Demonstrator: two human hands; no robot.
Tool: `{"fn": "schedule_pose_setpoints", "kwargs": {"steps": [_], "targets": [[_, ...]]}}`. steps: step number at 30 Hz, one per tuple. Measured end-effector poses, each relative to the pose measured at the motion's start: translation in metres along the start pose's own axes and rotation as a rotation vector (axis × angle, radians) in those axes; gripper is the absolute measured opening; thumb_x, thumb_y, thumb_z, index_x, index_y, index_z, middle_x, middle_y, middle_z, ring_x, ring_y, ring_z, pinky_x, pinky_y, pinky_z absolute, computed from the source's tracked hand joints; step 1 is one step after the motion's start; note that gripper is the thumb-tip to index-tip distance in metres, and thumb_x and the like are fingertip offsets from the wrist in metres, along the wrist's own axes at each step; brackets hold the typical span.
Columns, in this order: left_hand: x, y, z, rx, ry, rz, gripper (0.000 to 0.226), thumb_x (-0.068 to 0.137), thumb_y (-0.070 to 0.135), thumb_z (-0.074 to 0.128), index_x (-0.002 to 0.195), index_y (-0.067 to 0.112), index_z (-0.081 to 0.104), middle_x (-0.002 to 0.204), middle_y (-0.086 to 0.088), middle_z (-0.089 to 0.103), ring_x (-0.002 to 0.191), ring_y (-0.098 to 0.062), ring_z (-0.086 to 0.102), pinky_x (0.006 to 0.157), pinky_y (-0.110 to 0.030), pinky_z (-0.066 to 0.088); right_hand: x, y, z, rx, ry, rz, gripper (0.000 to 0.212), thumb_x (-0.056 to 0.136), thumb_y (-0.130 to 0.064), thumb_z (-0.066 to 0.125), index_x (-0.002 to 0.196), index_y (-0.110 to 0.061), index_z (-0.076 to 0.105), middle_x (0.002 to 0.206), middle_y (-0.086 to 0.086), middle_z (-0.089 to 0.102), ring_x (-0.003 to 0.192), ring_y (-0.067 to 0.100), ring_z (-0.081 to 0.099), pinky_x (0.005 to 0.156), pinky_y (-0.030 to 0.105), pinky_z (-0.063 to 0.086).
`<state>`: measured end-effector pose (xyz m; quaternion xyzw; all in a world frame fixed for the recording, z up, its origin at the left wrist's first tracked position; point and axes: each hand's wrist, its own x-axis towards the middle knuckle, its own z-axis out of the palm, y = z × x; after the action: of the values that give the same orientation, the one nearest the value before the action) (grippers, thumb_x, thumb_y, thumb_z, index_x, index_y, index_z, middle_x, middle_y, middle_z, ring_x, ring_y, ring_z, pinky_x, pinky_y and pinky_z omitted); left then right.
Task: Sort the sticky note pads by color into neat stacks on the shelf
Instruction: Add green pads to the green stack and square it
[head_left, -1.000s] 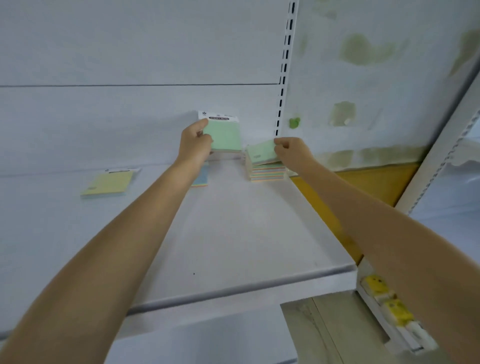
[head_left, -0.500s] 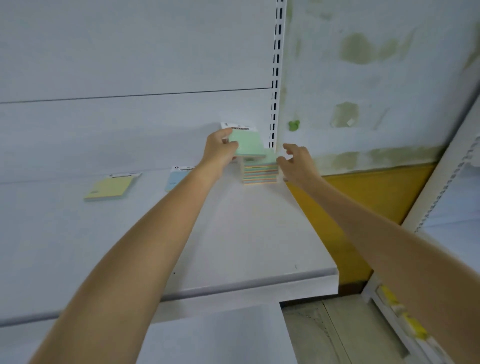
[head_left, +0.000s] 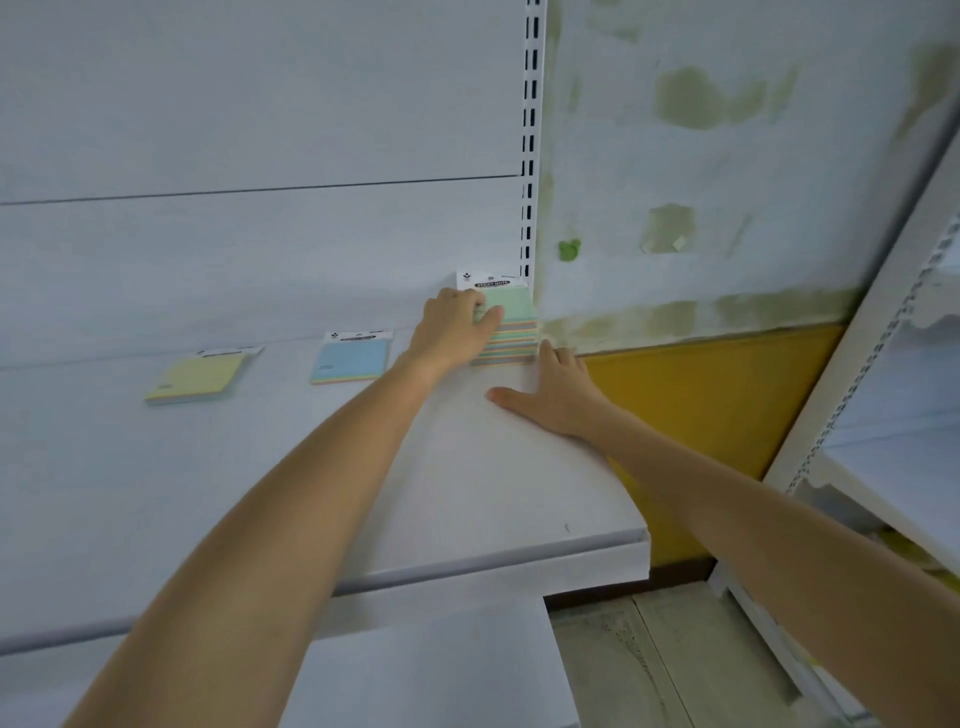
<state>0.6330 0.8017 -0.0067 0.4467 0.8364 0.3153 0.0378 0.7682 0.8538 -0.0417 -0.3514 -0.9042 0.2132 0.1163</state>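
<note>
A stack of sticky note pads (head_left: 511, 343) stands at the back right corner of the white shelf (head_left: 467, 493). A green pad (head_left: 514, 306) with a white header card lies on top. My left hand (head_left: 454, 327) grips that green pad at its left edge, thumb across the top. My right hand (head_left: 553, 397) lies flat on the shelf just right of the stack, fingertips touching its lower right side. A blue pad (head_left: 350, 361) lies flat to the left, and a yellow pad (head_left: 197, 376) farther left.
A slotted upright (head_left: 530, 135) rises behind the stack. Right of the shelf are a stained wall and a yellow panel (head_left: 711, 415). Another white shelving unit (head_left: 883, 415) stands at the far right. A lower shelf (head_left: 415, 670) lies below the front edge.
My left hand has brought the green pad down onto the stack. My right hand has let go of the stack's top and dropped flat onto the shelf beside it.
</note>
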Motion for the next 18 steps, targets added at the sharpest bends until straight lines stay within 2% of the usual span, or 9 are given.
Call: {"fn": "schedule_pose_setpoints", "kwargs": {"steps": [4, 7, 11, 15, 18], "targets": [[-0.006, 0.0, -0.002, 0.135, 0.048, 0.041, 0.045, 0.096, 0.04, 0.036, 0.132, 0.015, 0.045, 0.142, -0.013, 0.039, 0.132, -0.03, 0.033, 0.105, -0.042, 0.033, -0.002, 0.0, -0.001, 0.021, -0.007, -0.003, 0.096, 0.079, -0.06, 0.054, 0.145, -0.005, 0.012, 0.15, 0.012, 0.023, 0.141, 0.029, 0.018, 0.113, 0.038, 0.023], [-0.013, -0.009, -0.012, 0.236, 0.089, 0.05, 0.044, 0.097, 0.037, 0.034, 0.133, 0.013, 0.043, 0.142, -0.012, 0.038, 0.133, -0.03, 0.033, 0.104, -0.042, 0.034, -0.003, 0.0, -0.007, 0.034, 0.005, 0.008, 0.092, 0.079, -0.059, 0.057, 0.142, -0.003, 0.019, 0.148, 0.014, 0.027, 0.139, 0.03, 0.024, 0.111, 0.039, 0.026], [-0.027, -0.038, -0.039, 0.384, 0.115, 0.044, 0.045, 0.097, 0.036, 0.033, 0.134, 0.012, 0.042, 0.14, -0.014, 0.041, 0.131, -0.031, 0.036, 0.102, -0.045, 0.037, -0.005, -0.014, -0.029, 0.0, 0.124, -0.026, 0.092, 0.08, -0.055, 0.058, 0.142, 0.0, 0.018, 0.145, 0.018, 0.03, 0.135, 0.034, 0.027, 0.109, 0.042, 0.027], [-0.053, -0.071, -0.074, 0.487, 0.125, 0.013, 0.046, 0.097, 0.037, 0.032, 0.135, 0.012, 0.042, 0.136, -0.016, 0.046, 0.128, -0.033, 0.039, 0.099, -0.046, 0.039, -0.007, -0.059, -0.039, -0.145, 0.196, -0.152, 0.091, 0.082, -0.054, 0.056, 0.146, -0.006, 0.012, 0.149, 0.014, 0.025, 0.137, 0.033, 0.025, 0.111, 0.043, 0.025], [-0.087, -0.107, -0.111, 0.518, 0.15, -0.021, 0.046, 0.098, 0.038, 0.031, 0.136, 0.014, 0.04, 0.136, -0.014, 0.047, 0.128, -0.033, 0.04, 0.099, -0.045, 0.038, -0.016, -0.115, -0.016, -0.246, 0.129, -0.333, 0.083, 0.084, -0.054, 0.053, 0.146, -0.012, 0.017, 0.149, 0.011, 0.026, 0.137, 0.03, 0.025, 0.112, 0.041, 0.025]]}}
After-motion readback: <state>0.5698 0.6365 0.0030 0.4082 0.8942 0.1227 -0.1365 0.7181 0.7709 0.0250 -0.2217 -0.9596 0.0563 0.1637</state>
